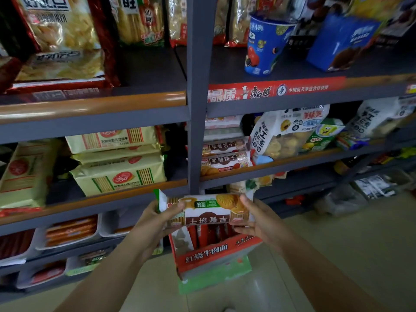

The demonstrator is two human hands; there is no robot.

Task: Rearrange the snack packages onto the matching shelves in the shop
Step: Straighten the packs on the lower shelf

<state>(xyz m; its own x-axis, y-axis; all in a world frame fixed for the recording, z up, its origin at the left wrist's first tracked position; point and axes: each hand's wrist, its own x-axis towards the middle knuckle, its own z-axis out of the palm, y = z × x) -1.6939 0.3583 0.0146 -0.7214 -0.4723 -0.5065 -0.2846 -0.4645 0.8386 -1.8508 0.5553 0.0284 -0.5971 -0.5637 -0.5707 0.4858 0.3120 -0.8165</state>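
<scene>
A person holds a long, roll-shaped biscuit packet (208, 209) crosswise in front of the grey metal shelving (194, 95), one hand at each end. The left hand (157, 218) grips the packet's crimped green-and-white end, its fingers curled round the glossy wrapper; the right hand (254, 216) holds the other end, thumb on top and fingers wrapped underneath. The wrapper is shiny plastic film printed with round golden biscuits and a brown band of lettering that reads upside down from this view. Just below the packet, near the person, stands an open red cardboard carton (216, 251) with white lettering on its front, holding upright red packs; it sits on something green, perhaps a crate, though the view is too blurred to be sure. On the middle shelf to the right of the upright post lie two similar breakfast biscuit rolls (225, 158), stacked lengthwise at the shelf's front edge. To the left of the post, pale yellow pillow-shaped cracker bags (119, 170) are piled on one another. Further right, a white stand-up pouch (279, 134) leans on its shelf. On the far upper shelf stands a blue cylindrical cup (262, 45) beside a blue box (337, 41). The floor (337, 248) is smooth pale tile.
</scene>
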